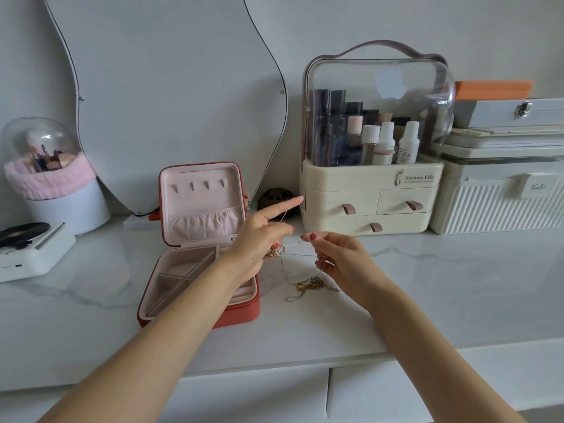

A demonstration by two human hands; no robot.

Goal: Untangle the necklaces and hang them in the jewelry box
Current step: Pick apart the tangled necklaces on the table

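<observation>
- Leftmost, a clear dome (41, 138) over a pink fluffy band is sitting on a white cylinder; the contents are too blurred to identify.
- A white record player (29, 250) is being cut off by the left frame edge.
- The jewelry box (198, 239), red outside and pale pink inside, is standing open on the marble-look counter (442, 285); four small hooks are showing in its upright lid, and the left forearm is hiding part of its divided base.
- The left hand (262, 236) is holding its index finger straight with a thin chain (305, 216) draped over the tip, while its lower fingers are curling around a clump of rings or charms, hard to make out.
- The tangled necklaces (311, 285) are lying on the counter between the hands, just right of the box; individual strands cannot be told apart.
- The right hand (341, 261) is pinching the chain between thumb and fingertips.
- A cream organizer (370, 190) with a clear domed cover is reading "Serious Life"; smaller print is illegible.
- A ribbed white case (500, 203) is carrying a label, possibly "KaSi".
</observation>
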